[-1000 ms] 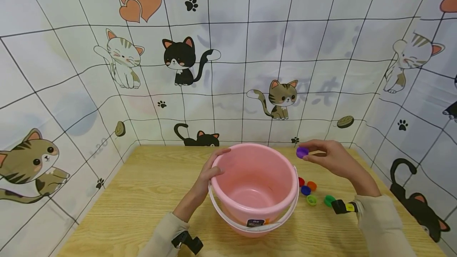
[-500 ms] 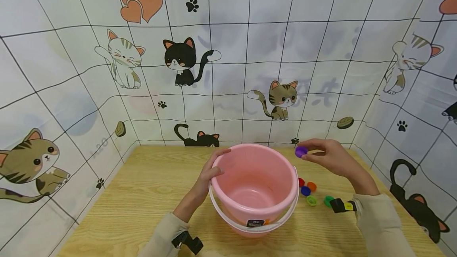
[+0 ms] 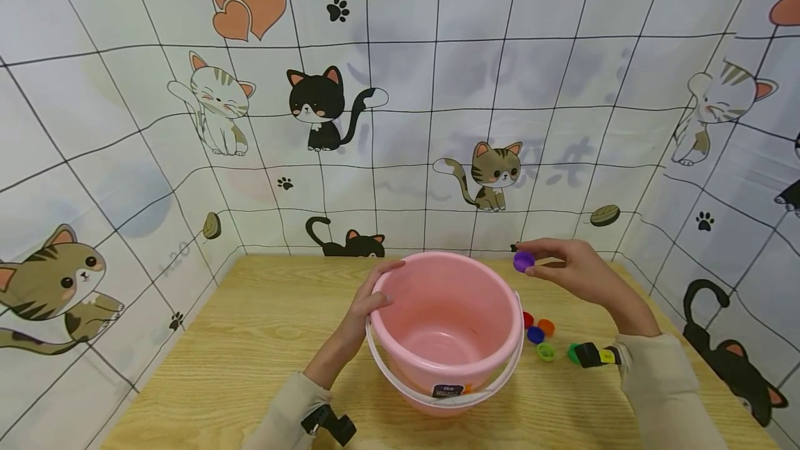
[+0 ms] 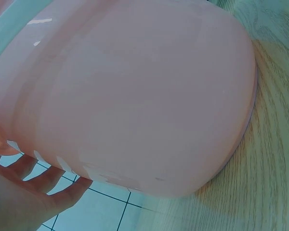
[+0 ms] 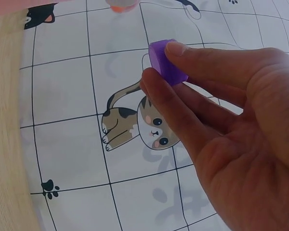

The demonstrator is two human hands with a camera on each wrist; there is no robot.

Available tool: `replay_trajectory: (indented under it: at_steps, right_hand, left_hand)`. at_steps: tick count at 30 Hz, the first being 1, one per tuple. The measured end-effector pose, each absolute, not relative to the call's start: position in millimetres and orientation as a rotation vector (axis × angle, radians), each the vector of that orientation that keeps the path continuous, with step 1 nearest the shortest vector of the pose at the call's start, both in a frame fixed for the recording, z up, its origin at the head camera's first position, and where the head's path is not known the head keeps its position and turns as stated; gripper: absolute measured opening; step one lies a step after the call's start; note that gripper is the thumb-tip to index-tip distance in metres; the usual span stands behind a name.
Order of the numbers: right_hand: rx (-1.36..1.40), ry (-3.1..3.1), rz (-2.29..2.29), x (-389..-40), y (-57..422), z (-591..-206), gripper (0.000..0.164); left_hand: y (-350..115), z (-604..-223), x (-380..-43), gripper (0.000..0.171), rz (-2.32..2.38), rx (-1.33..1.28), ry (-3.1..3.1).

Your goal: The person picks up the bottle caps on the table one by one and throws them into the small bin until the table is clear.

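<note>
Behind a wood-grain table [image 3: 262,339] stands a white gridded backdrop [image 3: 403,2] printed with cats [image 3: 317,99], paw prints [image 3: 338,12] and hearts [image 3: 265,2].

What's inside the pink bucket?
In the pink bucket, only its floor and far inner wall show, plus the thumb of the left hand over the rim. The near inner side is hidden behind that rim, so anything there is unseen.

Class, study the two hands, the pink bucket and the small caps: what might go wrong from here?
1. The right hand pinches the purple cap at its fingertips, so it might slip and drop.
2. The left hand grips one side of the pink bucket; a tug could shift it into the red cap near its other side.
3. The black wrist device partly covers the green cap in the head view; lowering that arm might knock it, though the gap cannot be judged.
</note>
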State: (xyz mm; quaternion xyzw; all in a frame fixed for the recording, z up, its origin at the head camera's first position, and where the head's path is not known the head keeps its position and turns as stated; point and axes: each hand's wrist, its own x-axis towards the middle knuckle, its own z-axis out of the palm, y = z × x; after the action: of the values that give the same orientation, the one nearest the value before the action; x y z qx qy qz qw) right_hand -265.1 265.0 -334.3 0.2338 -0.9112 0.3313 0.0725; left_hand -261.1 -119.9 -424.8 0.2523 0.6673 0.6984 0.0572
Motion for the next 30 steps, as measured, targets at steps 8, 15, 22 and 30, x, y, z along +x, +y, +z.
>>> replay_trajectory:
  at_steps: [8,15,22,30]
  right_hand:
    - [0.745,-2.717,1.029,-267.5,262.4,-331.4,0.038]
    - [0.739,-2.733,1.025,-268.9,260.5,-329.2,0.038]
    - [0.751,-2.727,1.047,-269.6,257.7,-327.4,0.039]
    - [0.762,-2.721,1.056,-271.0,253.2,-324.7,0.039]
  left_hand:
    - [-120.2,-425.5,-261.3,0.067,2.122,0.759,2.049]
    - [-120.8,-425.5,-262.4,0.067,2.121,0.767,2.045]
    - [-120.6,-426.4,-262.3,0.066,2.117,0.762,2.046]
    - [-120.0,-425.8,-262.4,0.066,2.123,0.760,2.045]
